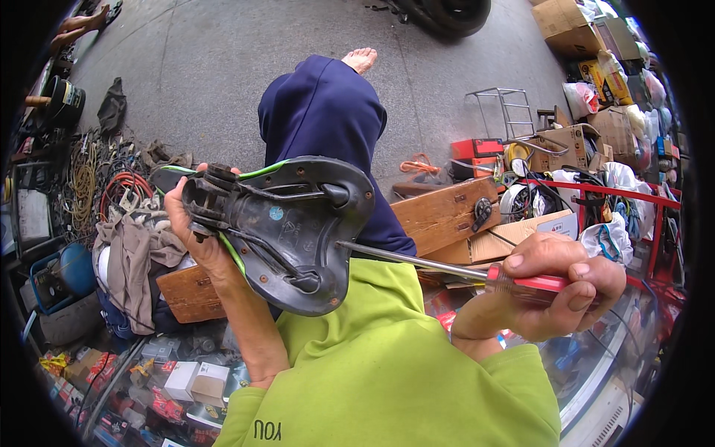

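A black bicycle saddle (287, 238) with green edging is held underside up above my lap. Its wire rails and the black seat clamp (207, 200) face me. My left hand (185, 227) grips it from below at the clamp end; most of those fingers are hidden behind it. In my right hand (555, 257), the fingers wrap round the red handle of a screwdriver (447, 270). The long metal shaft points left, and its tip meets the saddle near the notch in the wide end. Whether the tip presses under anything there, I cannot tell.
A wooden bench (447, 216) shows on both sides of me. Cardboard boxes (570, 26), bags and a red metal frame (603, 188) crowd the right. Cables (82, 175), a grey cloth (138, 257) and a blue machine (74, 270) lie left. A black tyre (450, 15) is ahead.
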